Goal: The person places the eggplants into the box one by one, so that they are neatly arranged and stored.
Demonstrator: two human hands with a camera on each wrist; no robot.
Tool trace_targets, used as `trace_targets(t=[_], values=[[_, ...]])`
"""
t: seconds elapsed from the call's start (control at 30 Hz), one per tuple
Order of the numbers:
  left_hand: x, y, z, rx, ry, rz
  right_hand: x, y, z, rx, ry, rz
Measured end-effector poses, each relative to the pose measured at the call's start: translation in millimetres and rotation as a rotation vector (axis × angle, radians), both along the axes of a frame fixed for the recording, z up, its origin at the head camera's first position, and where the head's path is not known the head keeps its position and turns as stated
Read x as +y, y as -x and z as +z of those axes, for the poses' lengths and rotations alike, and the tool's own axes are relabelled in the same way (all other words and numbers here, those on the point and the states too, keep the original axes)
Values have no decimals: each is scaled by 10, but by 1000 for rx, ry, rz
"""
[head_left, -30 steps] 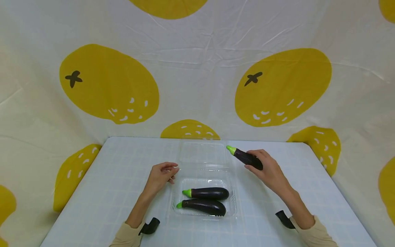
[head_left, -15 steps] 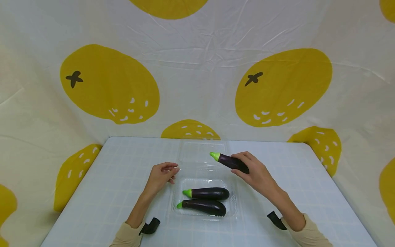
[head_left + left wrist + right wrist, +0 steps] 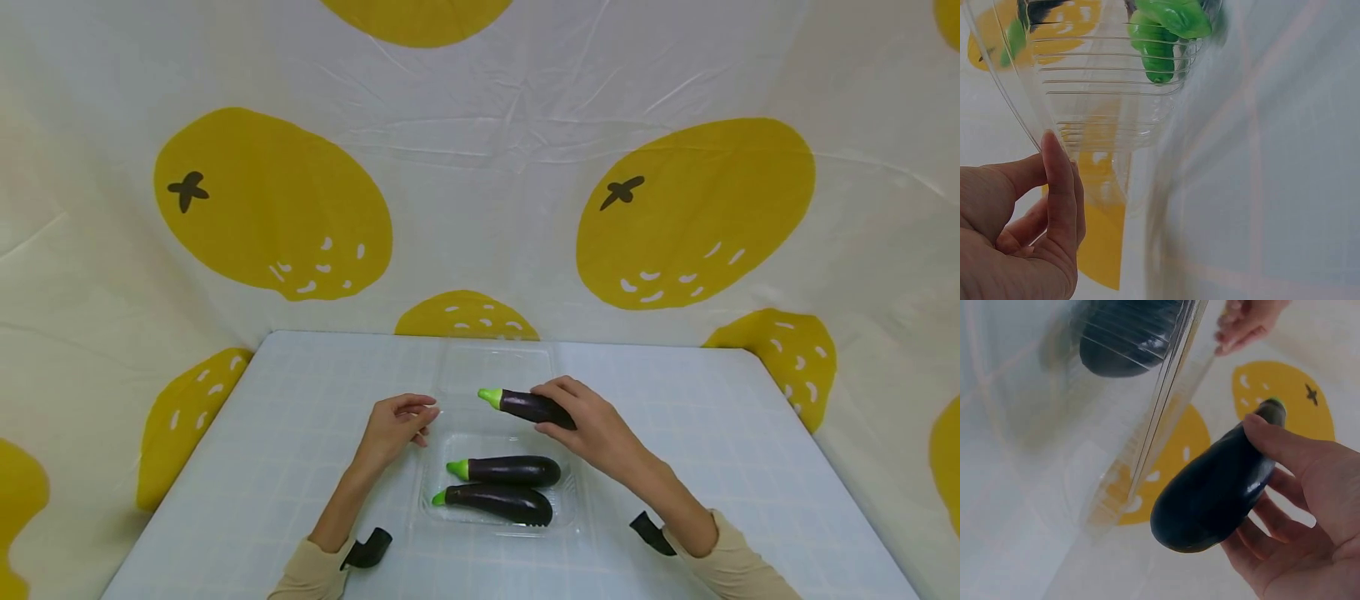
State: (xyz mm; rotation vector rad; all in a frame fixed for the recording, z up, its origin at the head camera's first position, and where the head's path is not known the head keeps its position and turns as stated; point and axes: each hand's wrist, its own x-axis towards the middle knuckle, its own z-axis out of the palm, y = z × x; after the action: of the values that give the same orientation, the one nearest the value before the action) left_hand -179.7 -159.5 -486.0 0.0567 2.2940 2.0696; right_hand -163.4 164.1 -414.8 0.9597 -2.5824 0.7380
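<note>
My right hand (image 3: 592, 425) grips an eggplant (image 3: 528, 406) by its side, thumb and fingers round the dark body. Its green stem end points left, over the back part of an open clear plastic clamshell container (image 3: 575, 500). Two more eggplants lie side by side in the container's near half, a farther one (image 3: 513, 470) and a nearer one (image 3: 498, 502), stems to the left. At the container's left edge, close to the hinge, my left hand (image 3: 393, 429) pinches the rim between thumb and forefinger; the left wrist view shows these fingertips (image 3: 1050, 140) right at the clear edge.
The container's lid (image 3: 495, 367) is folded back toward the far table edge. A pale checked cloth covers the table (image 3: 300, 467). Behind it hangs a white curtain (image 3: 480, 208) with yellow fruit prints. Black wrist mounts (image 3: 367, 550) stick out at both sleeves.
My right hand has carried the eggplant left and slightly nearer, from the right of the container to above its middle. The left hand and the two lying eggplants have stayed put.
</note>
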Motion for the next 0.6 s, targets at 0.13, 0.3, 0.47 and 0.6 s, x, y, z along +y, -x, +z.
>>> trace_targets(t=[0.13, 0.3, 0.47, 0.6], values=[[3, -3, -1, 3, -3, -5, -33, 8, -18, 3, 0, 36], [5, -4, -2, 2, -1, -2, -70, 22, -69, 12, -9, 80], [7, -5, -4, -5, 2, 3, -114, 29, -120, 1, -38, 111], [13, -10, 2, -5, -5, 5, -156, 33, -149, -4, -64, 138]])
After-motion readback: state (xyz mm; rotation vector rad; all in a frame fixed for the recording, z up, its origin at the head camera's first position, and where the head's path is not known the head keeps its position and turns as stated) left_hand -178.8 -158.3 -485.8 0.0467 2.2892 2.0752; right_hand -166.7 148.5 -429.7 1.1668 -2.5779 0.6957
